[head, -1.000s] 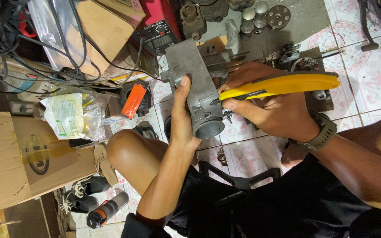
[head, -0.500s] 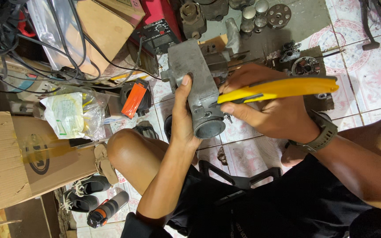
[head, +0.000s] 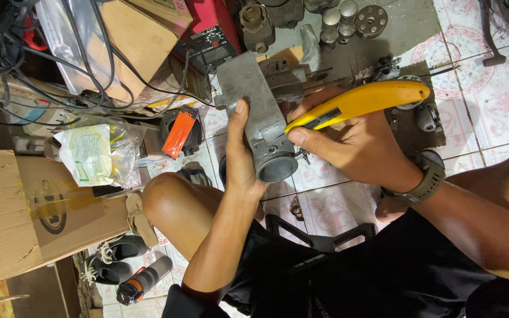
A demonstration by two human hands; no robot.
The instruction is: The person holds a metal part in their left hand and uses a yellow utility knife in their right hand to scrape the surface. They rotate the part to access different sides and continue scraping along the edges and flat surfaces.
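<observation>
Holding steady, yellow tool [head: 357, 101] (right hand [head: 349, 144]) unmoved.

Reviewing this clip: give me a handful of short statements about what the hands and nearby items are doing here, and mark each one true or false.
1. The left hand grips the grey metal part. True.
2. The right hand holds a red screwdriver. False: it holds a yellow-handled utility knife, its tip against the metal part.
3. A watch is worn on the right wrist. True.
4. The cardboard box lies on the right side of the view. False: it lies at the left edge.
5. The metal part has a round open bore at the end nearest the person. True.
6. Both hands rest flat on the tiled floor. False: both are raised, working on the metal part.
</observation>
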